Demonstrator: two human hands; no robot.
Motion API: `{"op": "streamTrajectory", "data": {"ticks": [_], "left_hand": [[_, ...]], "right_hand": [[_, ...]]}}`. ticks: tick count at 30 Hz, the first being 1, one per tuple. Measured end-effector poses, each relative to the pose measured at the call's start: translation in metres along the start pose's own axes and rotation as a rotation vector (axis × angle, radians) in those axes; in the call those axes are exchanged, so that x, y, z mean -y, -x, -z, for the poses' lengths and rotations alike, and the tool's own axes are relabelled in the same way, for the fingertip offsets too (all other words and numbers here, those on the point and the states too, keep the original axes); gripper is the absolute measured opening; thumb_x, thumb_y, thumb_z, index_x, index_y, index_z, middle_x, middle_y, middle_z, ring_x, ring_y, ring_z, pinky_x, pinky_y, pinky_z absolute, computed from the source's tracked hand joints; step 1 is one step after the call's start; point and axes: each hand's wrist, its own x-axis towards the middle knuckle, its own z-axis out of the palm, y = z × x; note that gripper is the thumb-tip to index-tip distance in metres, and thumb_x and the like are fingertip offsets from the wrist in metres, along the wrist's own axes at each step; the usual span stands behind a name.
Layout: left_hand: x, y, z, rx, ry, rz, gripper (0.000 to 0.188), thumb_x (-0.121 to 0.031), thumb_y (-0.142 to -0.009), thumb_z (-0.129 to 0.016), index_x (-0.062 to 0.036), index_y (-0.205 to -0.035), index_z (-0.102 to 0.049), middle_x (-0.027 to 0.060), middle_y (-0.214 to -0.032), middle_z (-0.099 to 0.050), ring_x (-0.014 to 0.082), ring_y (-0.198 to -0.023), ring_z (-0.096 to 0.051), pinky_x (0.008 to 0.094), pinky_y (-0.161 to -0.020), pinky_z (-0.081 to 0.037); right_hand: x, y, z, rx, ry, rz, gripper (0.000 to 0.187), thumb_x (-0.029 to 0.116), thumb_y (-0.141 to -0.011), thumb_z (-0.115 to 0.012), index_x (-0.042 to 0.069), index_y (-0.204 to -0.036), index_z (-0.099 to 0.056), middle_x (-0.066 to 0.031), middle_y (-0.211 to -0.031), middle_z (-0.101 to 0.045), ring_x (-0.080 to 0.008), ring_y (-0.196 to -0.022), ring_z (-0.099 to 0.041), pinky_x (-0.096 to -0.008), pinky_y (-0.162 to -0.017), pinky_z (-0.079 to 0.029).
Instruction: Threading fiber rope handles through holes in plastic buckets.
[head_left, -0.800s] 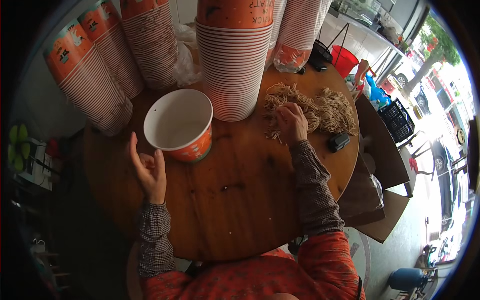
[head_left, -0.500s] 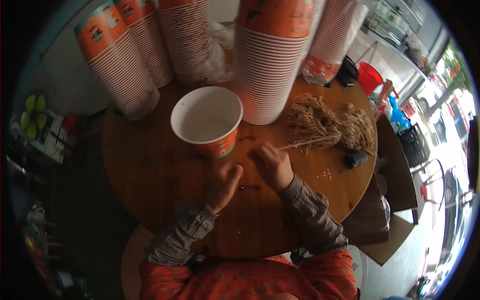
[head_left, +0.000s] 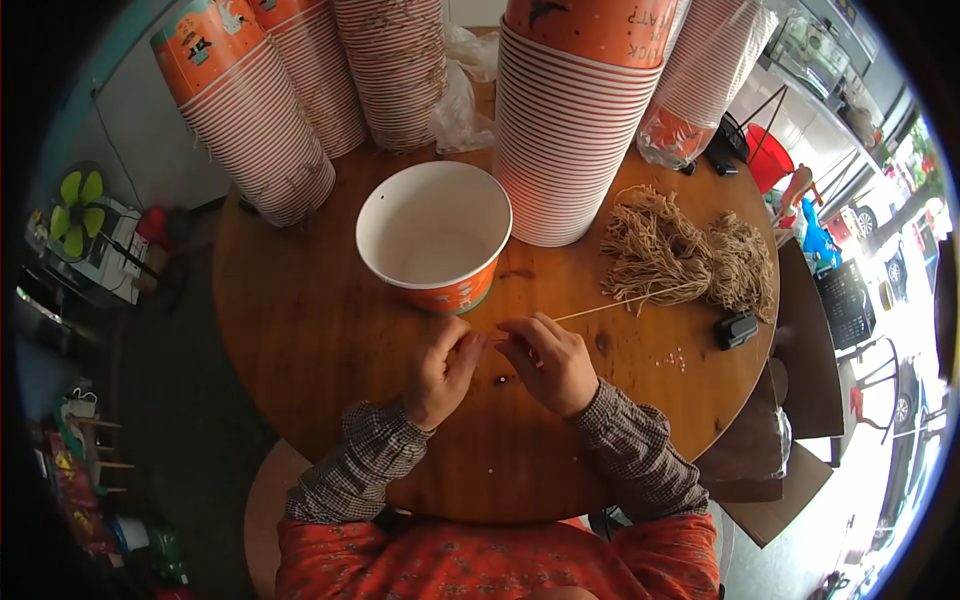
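My left hand (head_left: 440,373) and my right hand (head_left: 552,366) meet fingertip to fingertip above the round wooden table, both pinched. A thin tan twisted cord (head_left: 603,307) leaves my right fingers and slants up toward a bundle of similar cords (head_left: 655,250) at the right. A short piece of cord shows between the two hands; its end is hidden. Just beyond my fingers stands a single paper bucket (head_left: 434,225), upright and white inside, with an orange printed outside. A small dark hole shows in its wall near the left rim.
Tall nested bucket stacks (head_left: 577,130) line the far side, some leaning, with cords on the left ones (head_left: 262,125). A clear plastic bag (head_left: 455,110) lies between stacks. A black block (head_left: 736,330) and white bits (head_left: 676,358) sit at right. Cardboard boxes (head_left: 745,445) flank the table (head_left: 310,350).
My hands have come together, the left moving up and the right slightly right. The cord now runs into my right fingers with a bit between both hands. The whole view has shifted slightly.
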Motion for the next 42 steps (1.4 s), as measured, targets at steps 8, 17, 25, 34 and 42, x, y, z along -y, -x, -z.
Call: {"op": "streamTrajectory", "data": {"ticks": [8,17,25,34,42], "left_hand": [[-0.009,-0.005,0.01,0.067,0.018,-0.169,0.007,-0.004,-0.092,-0.058,0.0006,-0.094,-0.053,0.0094,-0.083,-0.057,0.0154,-0.07,-0.058,0.0267,-0.063,-0.047],[-0.025,-0.008,0.007,-0.027,0.447,0.075,0.025,-0.024,-0.099,-0.053,0.0002,-0.101,-0.055,0.0042,-0.089,-0.058,0.0107,-0.075,-0.058,0.0262,-0.069,-0.049],[-0.005,0.0,0.013,0.15,0.165,0.08,0.038,-0.029,-0.098,-0.054,-0.0003,-0.075,-0.057,0.0006,-0.062,-0.049,0.0082,-0.059,-0.045,0.0256,-0.054,-0.037],[-0.021,0.0,0.015,0.081,0.029,-0.162,0.012,-0.01,-0.094,-0.058,0.0003,-0.091,-0.055,0.007,-0.079,-0.055,0.0129,-0.068,-0.051,0.0255,-0.061,-0.043],[-0.018,-0.005,0.012,0.095,0.008,-0.195,0.005,-0.001,-0.09,-0.059,0.0005,-0.094,-0.055,0.009,-0.086,-0.057,0.018,-0.076,-0.057,0.0278,-0.068,-0.047]], "right_hand": [[0.009,-0.004,0.003,-0.001,-0.2,-0.184,0.015,0.002,-0.08,-0.072,0.0,-0.093,-0.065,-0.0052,-0.076,-0.059,-0.0097,-0.061,-0.057,-0.0221,-0.055,-0.045],[0.009,0.004,-0.002,0.018,-0.504,-0.488,0.006,0.003,-0.086,-0.068,0.001,-0.09,-0.064,0.0004,-0.072,-0.062,-0.003,-0.06,-0.054,-0.0195,-0.056,-0.044],[0.017,0.003,0.001,0.046,-0.443,-0.357,0.006,0.003,-0.085,-0.068,0.001,-0.089,-0.064,-0.0009,-0.074,-0.062,-0.0037,-0.062,-0.053,-0.0201,-0.056,-0.044],[0.028,0.002,0.006,0.036,-0.349,-0.325,0.01,0.002,-0.084,-0.07,0.001,-0.091,-0.063,-0.0013,-0.073,-0.06,-0.0039,-0.062,-0.054,-0.0201,-0.056,-0.043],[0.017,0.005,0.0,0.031,-0.406,-0.368,0.009,0.003,-0.086,-0.068,0.0,-0.093,-0.063,0.0005,-0.071,-0.06,-0.0026,-0.061,-0.052,-0.0192,-0.055,-0.043]]}}
